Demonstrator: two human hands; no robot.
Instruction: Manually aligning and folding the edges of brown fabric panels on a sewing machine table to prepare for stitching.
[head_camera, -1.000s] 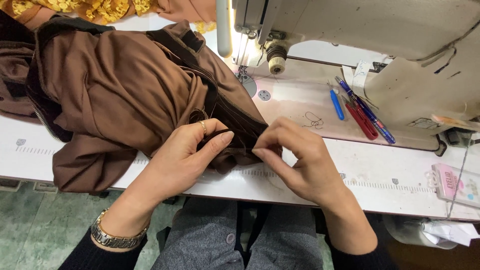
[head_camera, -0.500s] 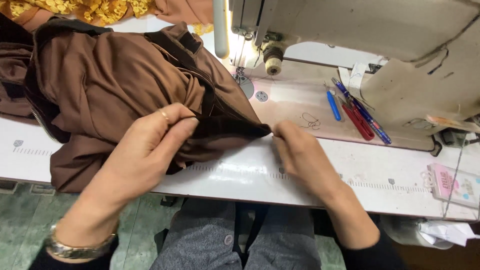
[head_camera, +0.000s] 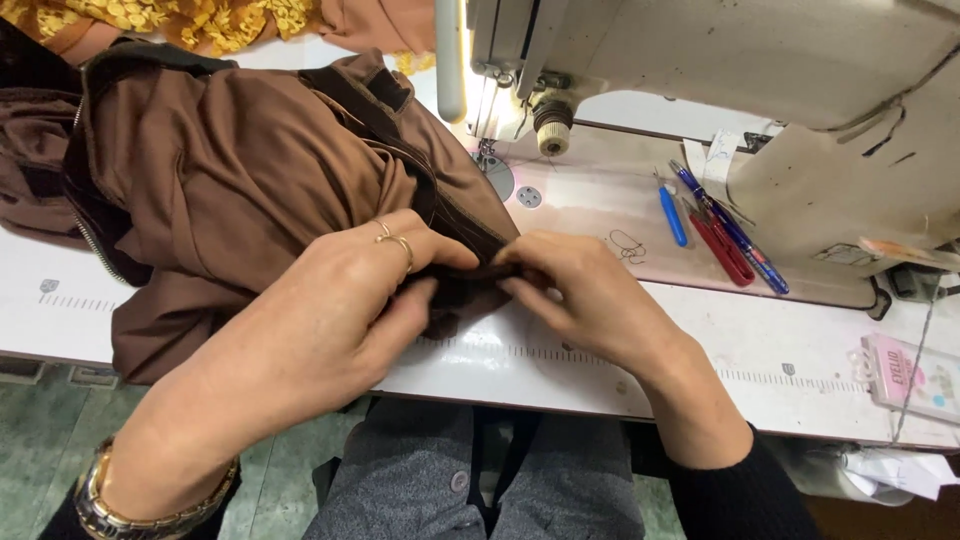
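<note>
— What's going on at the left of the frame?

— A brown garment (head_camera: 250, 190) is heaped on the white counter (head_camera: 760, 350), filling the upper left and trailing toward the middle. A zipper runs along its left edge. Above it, at the top left, lies some yellow patterned cloth (head_camera: 200, 20).

— And the hands?

— The left hand (head_camera: 330, 310), with rings on two fingers and a metal watch (head_camera: 110, 505) at the wrist in the lower left, presses down on the dark edge of the garment, thumb and fingers closed on it. The right hand (head_camera: 590, 295), just right of centre, pinches the same edge at its tip; the fingertips of both nearly meet there.

— How would you handle that well?

— I'd judge the fold wants keeping flat and taut between the two pinches, with the heap's weight resting on the counter so it doesn't drag the edge askew.

— Further right?

— The sewing machine (head_camera: 720, 70) stands across the top, its needle area near the upper middle. On its bed lie a blue tool (head_camera: 672, 215), red pens (head_camera: 722, 245) and a blue pen (head_camera: 730, 228). A ruler scale is printed along the counter's front. At the far right sits a small pink packet (head_camera: 905, 375). Below, grey-clad knees and a greenish floor (head_camera: 40, 440).
</note>
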